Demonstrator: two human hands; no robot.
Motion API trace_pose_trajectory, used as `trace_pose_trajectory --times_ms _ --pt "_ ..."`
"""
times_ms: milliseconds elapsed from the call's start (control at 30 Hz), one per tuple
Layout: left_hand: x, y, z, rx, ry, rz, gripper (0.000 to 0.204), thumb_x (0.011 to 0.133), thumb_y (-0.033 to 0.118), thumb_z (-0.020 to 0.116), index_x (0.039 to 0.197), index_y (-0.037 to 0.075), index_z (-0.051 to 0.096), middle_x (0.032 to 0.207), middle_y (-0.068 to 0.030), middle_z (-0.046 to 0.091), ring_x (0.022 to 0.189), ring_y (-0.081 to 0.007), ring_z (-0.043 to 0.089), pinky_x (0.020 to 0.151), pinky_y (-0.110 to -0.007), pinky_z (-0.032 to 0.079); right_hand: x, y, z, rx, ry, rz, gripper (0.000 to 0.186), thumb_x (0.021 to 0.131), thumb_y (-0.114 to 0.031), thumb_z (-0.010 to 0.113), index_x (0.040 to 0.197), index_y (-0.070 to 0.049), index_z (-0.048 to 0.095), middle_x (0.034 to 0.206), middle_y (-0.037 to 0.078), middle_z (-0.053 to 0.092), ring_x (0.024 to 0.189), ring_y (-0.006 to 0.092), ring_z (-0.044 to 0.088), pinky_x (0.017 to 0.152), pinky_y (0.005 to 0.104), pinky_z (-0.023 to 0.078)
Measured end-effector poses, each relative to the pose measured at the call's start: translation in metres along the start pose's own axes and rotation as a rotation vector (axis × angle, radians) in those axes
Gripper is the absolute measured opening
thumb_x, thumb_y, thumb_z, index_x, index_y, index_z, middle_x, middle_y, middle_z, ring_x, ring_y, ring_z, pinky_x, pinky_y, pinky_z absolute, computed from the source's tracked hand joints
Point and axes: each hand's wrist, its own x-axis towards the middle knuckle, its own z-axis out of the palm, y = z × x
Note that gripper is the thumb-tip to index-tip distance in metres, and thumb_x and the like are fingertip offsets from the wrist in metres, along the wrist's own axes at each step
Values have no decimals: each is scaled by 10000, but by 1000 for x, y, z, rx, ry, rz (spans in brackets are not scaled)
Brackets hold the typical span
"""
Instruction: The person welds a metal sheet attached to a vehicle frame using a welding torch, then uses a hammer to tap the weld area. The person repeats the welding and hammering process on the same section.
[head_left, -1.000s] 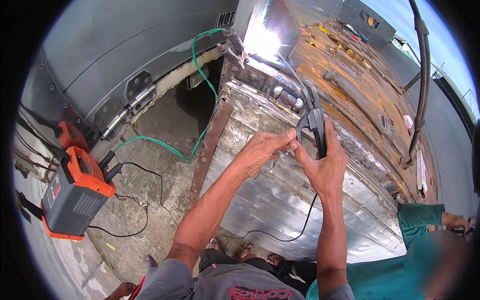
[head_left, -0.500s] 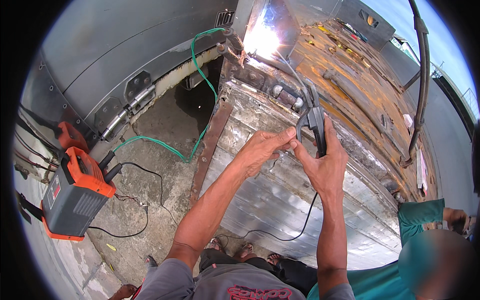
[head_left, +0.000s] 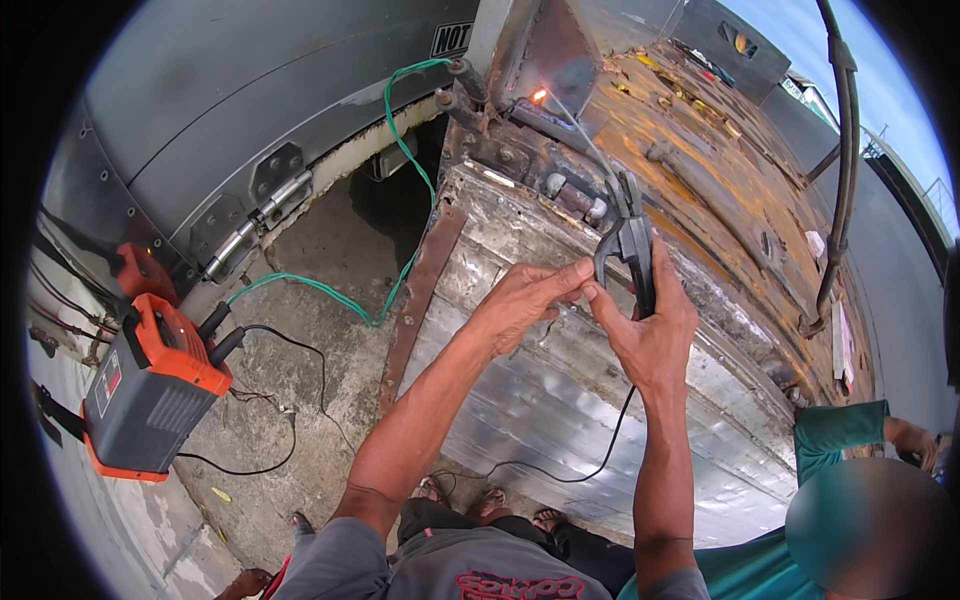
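My right hand [head_left: 655,335] is wrapped round a black electrode holder [head_left: 632,250]. A thin welding rod [head_left: 580,128] is clamped in its jaws and slants up and left. The rod's far end is close to a small glowing orange spot [head_left: 540,96] at the foot of an upright rusty steel plate [head_left: 545,50]. My left hand [head_left: 520,305] is closed beside the holder, its thumb tip against the right thumb and the holder's lever. Whatever its curled fingers hold, if anything, is hidden. A black cable [head_left: 600,465] hangs from the holder's lower end.
An orange and grey welding machine [head_left: 155,390] stands at the left, with a green cable [head_left: 325,285] running to the steel corner. A ribbed metal panel [head_left: 560,410] lies below my hands. Rusty decking [head_left: 720,180] stretches right. Another person's teal sleeve [head_left: 840,435] is at lower right.
The bright white welding arc has gone out, leaving a small orange glow. The other person at lower right has shifted slightly left. My hands have barely moved.
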Motion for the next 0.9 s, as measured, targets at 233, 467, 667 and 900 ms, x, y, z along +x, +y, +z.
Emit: trace_pose_trajectory --times_ms 233,467,667,900 --pt "1 -2 0 -11 1 1 686 895 723 742 1079 68 825 1162 -93 749 1229 -237 617 1116 -541 405 2 0 1 18 -5 2 893 834 -344 908 1530 49 510 1259 260 731 1129 354 753 961 418 593" --pt "3 -2 -2 -13 3 -8 640 910 715 733 1034 95 833 1093 -47 757 1133 -178 626 1087 -519 419 5 2 3 15 -19 5 903 834 -359 905 1534 50 505 1250 267 733 1122 360 756 948 430 601" --pt "2 1 0 -30 9 -3 613 910 703 743 1003 104 836 1041 -29 758 1088 -165 632 1051 -492 434 6 2 3 4 -31 22 907 835 -366 901 1539 44 503 1248 270 733 1119 363 757 936 437 605" --pt "5 -1 -3 -25 8 -3 581 910 688 756 1011 121 836 1035 -21 764 1081 -163 638 1041 -471 440 7 1 3 0 -32 33 903 834 -359 907 1533 48 505 1236 272 732 1104 361 760 933 433 600"
